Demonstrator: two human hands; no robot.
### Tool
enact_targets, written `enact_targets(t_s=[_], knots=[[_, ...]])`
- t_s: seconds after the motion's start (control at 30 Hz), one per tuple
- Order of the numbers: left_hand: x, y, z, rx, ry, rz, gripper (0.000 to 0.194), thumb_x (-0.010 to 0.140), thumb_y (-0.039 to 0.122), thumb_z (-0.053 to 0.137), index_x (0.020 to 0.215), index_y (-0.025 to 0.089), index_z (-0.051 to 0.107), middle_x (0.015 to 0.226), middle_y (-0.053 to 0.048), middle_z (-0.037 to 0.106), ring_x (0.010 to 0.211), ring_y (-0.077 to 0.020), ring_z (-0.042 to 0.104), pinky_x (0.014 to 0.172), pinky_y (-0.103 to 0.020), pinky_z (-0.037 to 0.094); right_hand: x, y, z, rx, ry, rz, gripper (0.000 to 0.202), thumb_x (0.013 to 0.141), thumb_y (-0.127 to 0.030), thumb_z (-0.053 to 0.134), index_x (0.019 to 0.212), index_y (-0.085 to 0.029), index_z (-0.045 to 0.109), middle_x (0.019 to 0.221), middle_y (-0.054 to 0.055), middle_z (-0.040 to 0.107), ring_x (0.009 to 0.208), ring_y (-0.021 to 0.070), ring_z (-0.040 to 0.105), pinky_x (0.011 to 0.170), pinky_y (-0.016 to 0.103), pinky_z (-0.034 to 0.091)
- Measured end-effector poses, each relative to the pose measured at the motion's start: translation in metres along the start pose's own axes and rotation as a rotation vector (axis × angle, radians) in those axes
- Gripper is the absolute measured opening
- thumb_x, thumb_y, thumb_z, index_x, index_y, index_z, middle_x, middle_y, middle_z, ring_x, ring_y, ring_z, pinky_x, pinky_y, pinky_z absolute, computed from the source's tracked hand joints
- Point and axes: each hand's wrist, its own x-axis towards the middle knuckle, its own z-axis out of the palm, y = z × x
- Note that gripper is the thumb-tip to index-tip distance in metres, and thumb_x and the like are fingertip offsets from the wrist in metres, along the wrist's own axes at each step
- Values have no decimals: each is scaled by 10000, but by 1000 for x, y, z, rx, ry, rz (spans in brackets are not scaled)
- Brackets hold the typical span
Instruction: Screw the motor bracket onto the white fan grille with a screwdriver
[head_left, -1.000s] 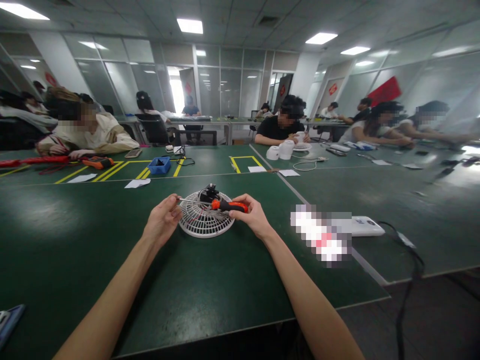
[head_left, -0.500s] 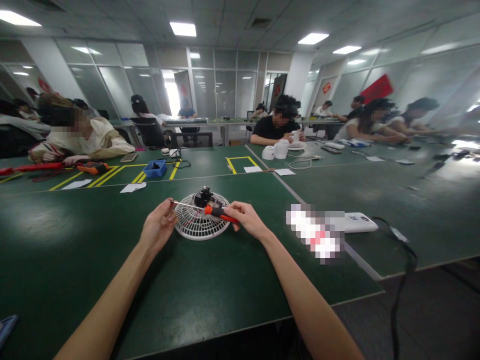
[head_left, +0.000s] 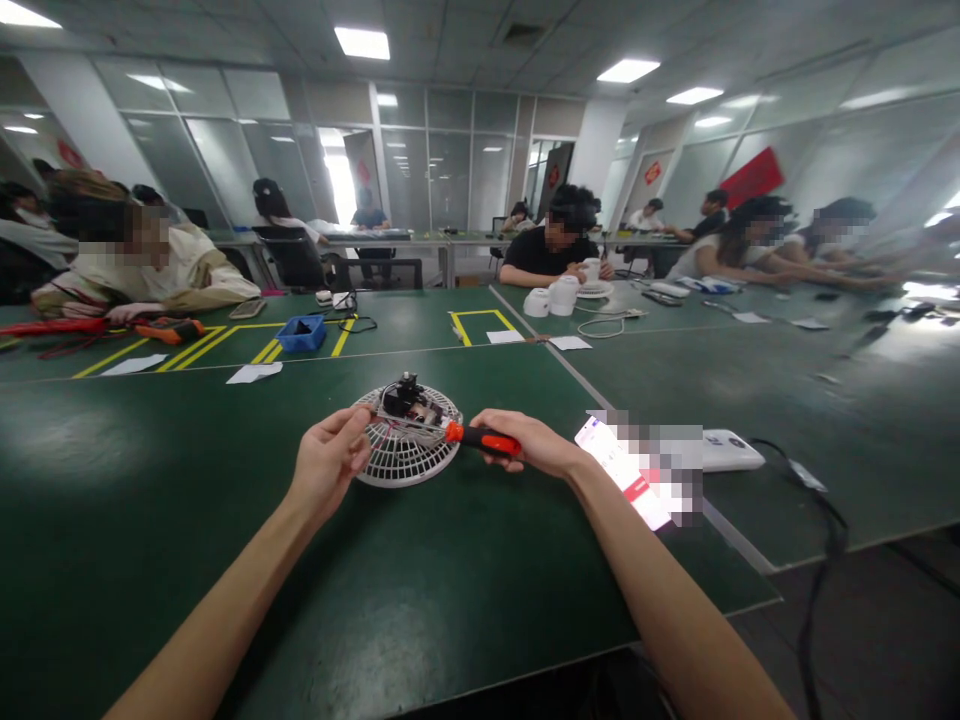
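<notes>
My right hand (head_left: pixel 529 442) is closed round the red and black handle of a screwdriver (head_left: pixel 484 439), held nearly level with its shaft pointing left. At the far end of the shaft, the fingers of my left hand (head_left: pixel 330 462) pinch the tip; whether a small screw is there too I cannot make out. Behind and below the shaft, a round white fan grille (head_left: pixel 405 465) lies on the green table (head_left: pixel 420 580). A black motor assembly (head_left: pixel 406 397) with thin wires sits on the grille, partly hidden by the screwdriver and my left fingers.
A lit phone (head_left: pixel 626 475) lies right of my right forearm, beside a white power bank (head_left: pixel 731 450) with a black cable. Farther back are a blue bin (head_left: pixel 301 333), paper slips (head_left: pixel 255 373) and white fan parts (head_left: pixel 561 296) near a co-worker (head_left: pixel 551 245). Others sit along the tables.
My right hand and the screwdriver handle have shifted right, away from the grille. My left fingers have moved slightly right, still at the tip. The camera view has turned a little.
</notes>
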Motion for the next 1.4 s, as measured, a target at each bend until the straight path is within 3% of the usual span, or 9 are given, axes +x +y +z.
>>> enact_targets(t_s=[0.23,0.47,0.6,0.7,0.77,0.9,1.03,1.23,1.4], knots=[[9,6,24,54,-15,24,468,562,457,953,822,121,757,804,-62,742,330,21,336,313,-142,180,-3,0,-2,-68,-7,-117,442,732,-455,867,943,-235,547,741,-88,528,451,34,368,377,160,265],[30,-1,35,146,-41,99,427,650,499,891,828,143,737,795,-38,729,325,2,369,302,-150,216,-5,-14,-12,-472,184,-302,280,915,-477,679,876,-200,667,849,10,625,788,166,556,723,299,445],[34,-7,35,227,-95,139,411,757,540,806,852,148,723,830,-52,737,330,-14,397,305,-170,228,-10,-14,-13,-571,233,-266,333,979,-490,580,858,-199,685,842,25,647,805,192,585,751,321,437],[32,-9,28,383,-197,188,433,873,551,685,1063,164,733,892,-68,755,355,-38,434,327,-195,290,-16,-15,-14,-561,268,-247,358,978,-498,575,829,-195,695,820,29,652,781,194,597,734,320,443],[30,-10,20,558,-230,336,398,919,482,645,1162,174,714,861,-51,754,388,-56,458,365,-210,341,-22,-17,-16,-555,286,-236,338,951,-494,612,845,-193,722,811,35,668,775,199,604,721,318,446],[30,-20,4,931,-166,883,122,911,244,653,962,171,737,712,-4,685,520,-97,544,526,-242,453,-33,-23,-26,-493,309,-193,327,917,-492,649,858,-187,750,804,44,695,745,199,628,704,319,467],[39,-30,-2,1123,-81,1197,65,864,183,699,918,192,735,955,-67,706,889,-215,652,812,-386,534,-39,-26,-33,-526,317,-125,320,892,-480,669,834,-182,772,778,45,699,711,185,611,679,314,462],[51,-38,4,1182,-48,1135,108,877,241,719,980,214,733,1268,-114,585,1299,-330,531,1064,-569,488,-36,-23,-32,-575,339,-21,325,865,-479,672,805,-179,780,758,43,698,691,179,591,670,320,451],[56,-45,8,1176,-85,1026,117,889,278,718,988,216,717,1324,-105,562,1350,-330,508,1114,-594,483,-33,-17,-31,-593,370,-2,338,860,-487,656,805,-178,783,747,42,693,700,185,594,679,330,441]])
